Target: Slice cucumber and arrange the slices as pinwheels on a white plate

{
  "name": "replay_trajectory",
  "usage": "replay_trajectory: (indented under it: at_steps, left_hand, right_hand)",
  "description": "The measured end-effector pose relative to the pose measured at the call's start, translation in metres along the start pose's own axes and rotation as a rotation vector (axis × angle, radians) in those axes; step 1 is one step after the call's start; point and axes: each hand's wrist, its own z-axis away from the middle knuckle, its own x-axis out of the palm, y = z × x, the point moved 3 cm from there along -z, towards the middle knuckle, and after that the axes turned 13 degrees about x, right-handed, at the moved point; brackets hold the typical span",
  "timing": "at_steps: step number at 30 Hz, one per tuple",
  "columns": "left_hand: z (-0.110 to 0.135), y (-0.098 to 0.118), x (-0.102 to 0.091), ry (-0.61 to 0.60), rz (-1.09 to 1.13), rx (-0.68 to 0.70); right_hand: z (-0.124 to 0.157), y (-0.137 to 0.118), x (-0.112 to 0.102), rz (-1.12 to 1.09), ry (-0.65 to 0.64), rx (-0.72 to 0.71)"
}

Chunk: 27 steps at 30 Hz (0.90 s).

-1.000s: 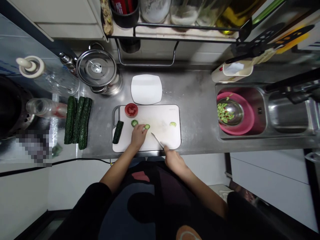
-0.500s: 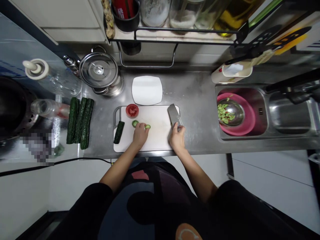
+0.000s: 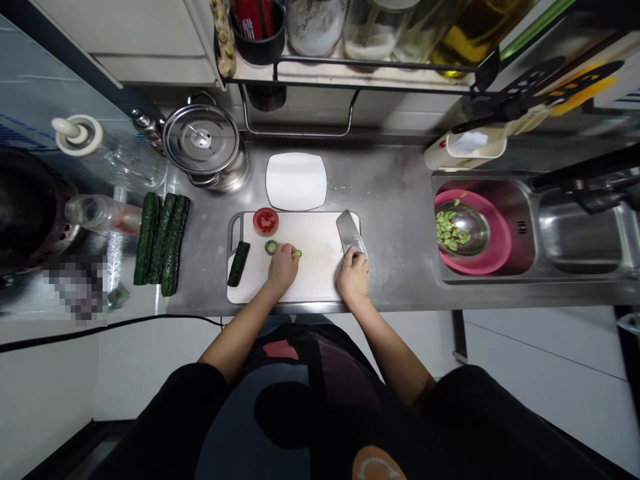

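On the white cutting board (image 3: 320, 280), my left hand (image 3: 283, 271) is closed over a cut piece of cucumber (image 3: 297, 254), whose pale end shows past the fingers. A second cucumber piece (image 3: 271, 247) lies just beyond that hand. At the board's right side my right hand (image 3: 354, 277) curls around the handle of a kitchen cleaver (image 3: 350, 230); the blade points away from me and rests near the far right corner. A longer dark green cucumber piece (image 3: 239, 264) sits at the board's left end. Behind it is a halved tomato (image 3: 265, 221), cut face up.
A white plate (image 3: 296, 181) stands behind the board. Several whole cucumbers (image 3: 173, 247) and a lidded steel pot (image 3: 203, 143) are to the left. At the right, the sink (image 3: 525, 260) holds a pink basin (image 3: 500, 233) and a steel bowl (image 3: 477, 230) of chopped green pieces.
My right hand has shifted slightly to the left and its fingers have changed position at the cleaver handle. My left hand stays on the cucumber piece. The whole view has moved a little.
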Motion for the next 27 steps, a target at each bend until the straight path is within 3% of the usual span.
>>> replay_trajectory:
  at_steps: [4,8,12,15,18,20,23,27]
  left_hand:
    - [0.000,0.002,-0.003,0.006,0.132,0.020]
    - [-0.001,-0.009,-0.024,0.106,0.244,-0.067]
    - [-0.004,-0.029,-0.050,0.158,0.225,-0.228]
    - [-0.009,-0.036,-0.059,0.135,0.102,-0.181]
    - [-0.011,-0.037,-0.061,0.178,0.008,-0.064]
    - [-0.012,-0.038,-0.062,0.227,-0.005,-0.029]
    - [-0.015,-0.042,-0.068,0.286,-0.007,-0.006]
    - [-0.017,-0.045,-0.076,0.320,-0.011,0.005]
  right_hand:
    - [0.002,0.000,-0.006,-0.050,-0.029,-0.003]
    - [-0.007,-0.004,-0.015,-0.157,-0.013,-0.059]
    - [-0.050,-0.032,-0.029,-0.358,-0.020,-0.142]
    - [-0.097,-0.064,-0.040,-0.518,-0.052,-0.080]
    - [-0.135,-0.092,-0.044,-0.694,-0.143,0.064]
    - [-0.148,-0.107,-0.040,-0.876,-0.312,0.177]
    - [-0.154,-0.119,-0.032,-1.018,-0.530,0.321]
    - [-0.154,-0.123,-0.034,-1.083,-0.629,0.360]
